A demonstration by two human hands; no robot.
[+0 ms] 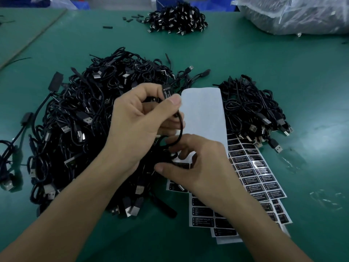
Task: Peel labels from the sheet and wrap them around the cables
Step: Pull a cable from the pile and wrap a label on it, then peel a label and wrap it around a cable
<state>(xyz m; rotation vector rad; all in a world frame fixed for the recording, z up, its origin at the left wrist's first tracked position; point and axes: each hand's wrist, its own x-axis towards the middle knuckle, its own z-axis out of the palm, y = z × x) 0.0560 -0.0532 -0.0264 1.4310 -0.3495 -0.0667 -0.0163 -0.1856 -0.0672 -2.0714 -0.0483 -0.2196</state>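
My left hand (139,121) grips a black cable (180,129) by its small controller block (167,91), thumb pressed on the block. The cable loops down toward my right hand (196,163), which pinches a black label (182,164) at the edge of the label sheet (253,167). The sheet's upper part (205,112) is bare white backing; rows of black labels cover the lower part. More label sheets (211,220) lie fanned underneath. A large pile of black USB cables (79,129) lies to the left, under my left hand.
A smaller heap of cables (251,108) lies right of the sheet. Another cable pile (177,17) sits at the back of the green table (283,59), with a clear plastic bag (302,14) at the back right. Small plastic scraps (326,199) lie on the right.
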